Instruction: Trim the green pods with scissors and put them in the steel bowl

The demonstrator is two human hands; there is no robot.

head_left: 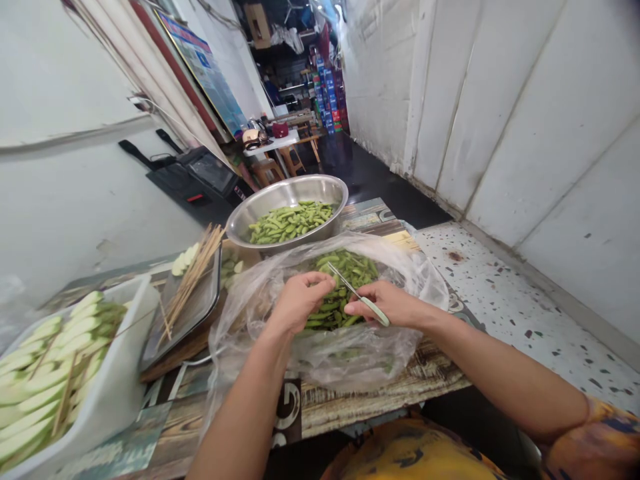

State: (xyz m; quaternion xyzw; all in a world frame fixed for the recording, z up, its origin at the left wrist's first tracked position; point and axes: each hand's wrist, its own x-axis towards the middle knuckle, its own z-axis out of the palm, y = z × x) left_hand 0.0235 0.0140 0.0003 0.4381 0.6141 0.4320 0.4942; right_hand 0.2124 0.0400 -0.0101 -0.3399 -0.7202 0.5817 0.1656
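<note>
Scissors (373,309) with pale green handles are gripped in my right hand (387,303). Their thin metal blades point up and left, slightly apart, close to the fingertips of my left hand (301,297). Thumb and forefinger of that hand pinch a green soybean pod (334,279), partly hidden by the fingers. Beneath both hands lies a pile of green pods (363,267) inside an opened clear plastic bag (245,313). Just beyond the bag stands a wide steel bowl (240,233) holding more pods (290,221).
At left, a white plastic tub (135,360) holds sliced pale green vegetable on skewers. Beside it, a metal tray (213,293) carries a bundle of bamboo skewers (193,280). The wood-patterned table (390,393) ends at right above a speckled floor (500,307). Stools and stacked crates stand farther back.
</note>
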